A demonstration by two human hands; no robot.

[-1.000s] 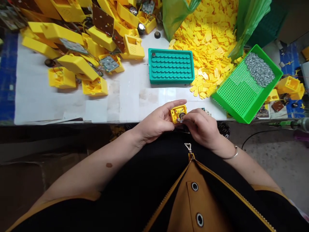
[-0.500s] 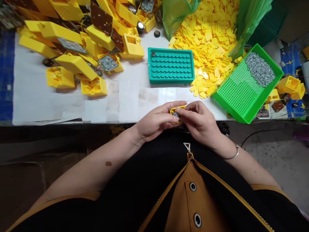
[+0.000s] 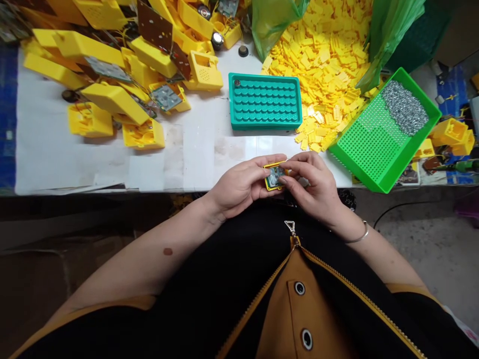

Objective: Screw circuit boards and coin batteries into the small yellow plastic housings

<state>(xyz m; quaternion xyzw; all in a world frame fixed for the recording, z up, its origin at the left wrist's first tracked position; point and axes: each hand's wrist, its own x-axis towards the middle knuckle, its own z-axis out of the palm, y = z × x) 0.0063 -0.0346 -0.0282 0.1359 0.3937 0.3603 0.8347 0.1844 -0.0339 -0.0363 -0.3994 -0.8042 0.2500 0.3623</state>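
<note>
At the front edge of the table, my left hand (image 3: 239, 182) holds a small open yellow plastic case (image 3: 267, 182), thumb on top and fingers underneath. A grey-green circuit board (image 3: 276, 175) lies inside the case and faces up. My right hand (image 3: 312, 182) grips the right side of the case, its thumb and index fingertip at the edge of the board. Whether these fingertips press on the board or on the case rim is too small to tell.
Beyond my hands stands a teal tray (image 3: 265, 124) with rows of round hollows. Loose yellow plastic pieces (image 3: 318, 75) spill from a green bag (image 3: 275, 25). On the right, a green basket (image 3: 368, 154) holds many screws (image 3: 405, 107). Yellow housings with boards (image 3: 112, 102) crowd the left.
The board now lies flat and shows more fully in the case. My right fingers have shifted from over the case to its right edge, and my left thumb has drawn back.
</note>
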